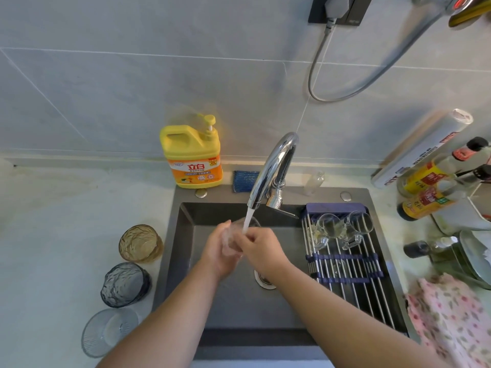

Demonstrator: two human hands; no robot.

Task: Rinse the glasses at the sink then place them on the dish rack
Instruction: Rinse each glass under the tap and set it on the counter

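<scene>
left hand (218, 251) and right hand (259, 248) are both curled round a clear glass (233, 236) over the sink (239, 309), under the running tap (271, 168). two mugs (329, 225) lie at the rack's (345, 274) far end. amber glass (139, 243), grey glass (125, 284) and ribbed glass (110, 332) stand on the desk (53, 248) along the sink's left edge.

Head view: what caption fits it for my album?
Left hand and right hand rinse a clear glass under the running faucet, beside the dish rack.
</scene>
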